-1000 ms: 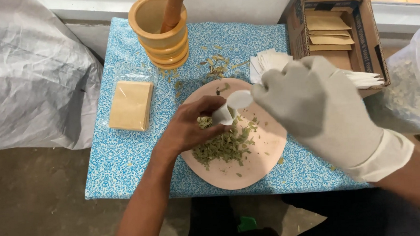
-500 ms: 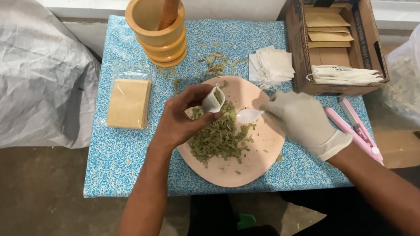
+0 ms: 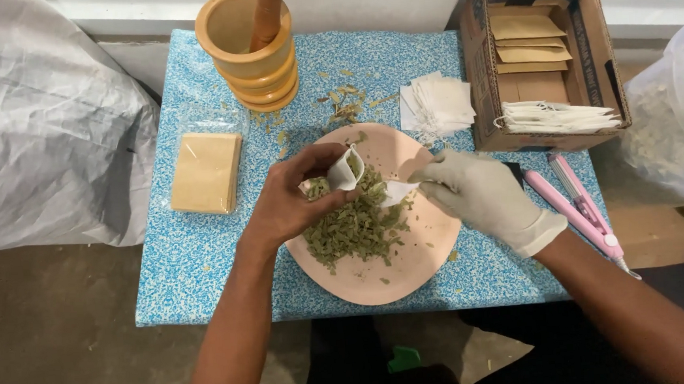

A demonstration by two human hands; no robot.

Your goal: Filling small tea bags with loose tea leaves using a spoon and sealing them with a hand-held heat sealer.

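1. Two hands over a round pale pink plate [image 3: 410, 271], seen from above on the blue speckled counter [image 3: 196, 256].
2. Bare left hand [image 3: 291, 199], fingers curled shut around a small white paper sachet [image 3: 346, 168], mouth of the sachet held open and tilted toward the right, some green leaf visible inside.
3. Gloved right hand [image 3: 481, 195] in a white glove, fingers closed on a small white spoon [image 3: 397, 190], bowl of the spoon down at the edge of the leaf heap, just right of the sachet.
4. Heap of dried green leaf pieces [image 3: 352, 227] on the plate's middle, directly under the sachet and touching the spoon.
5. Pink two-armed clamp tool [image 3: 584, 209] flat on the counter, right of the gloved wrist.
6. Flat tan packet stack in clear wrap [image 3: 206, 172] on the counter's left part, well apart from the plate.
7. Loose stack of white empty sachets [image 3: 439, 103] just beyond the plate's far rim, with scattered leaf bits [image 3: 348, 104] to its left.
8. Open brown cardboard box [image 3: 481, 73] at the far right corner, tan envelopes [image 3: 531, 42] and white stringed sachets [image 3: 555, 116] inside.
9. Yellow wooden mortar [image 3: 251, 63] with a brown pestle [image 3: 268, 11] upright in it, at the far left edge.
10. Grey plastic sheeting [image 3: 45, 131] off the counter's left side; clear plastic bag [image 3: 671, 132] off the right side.
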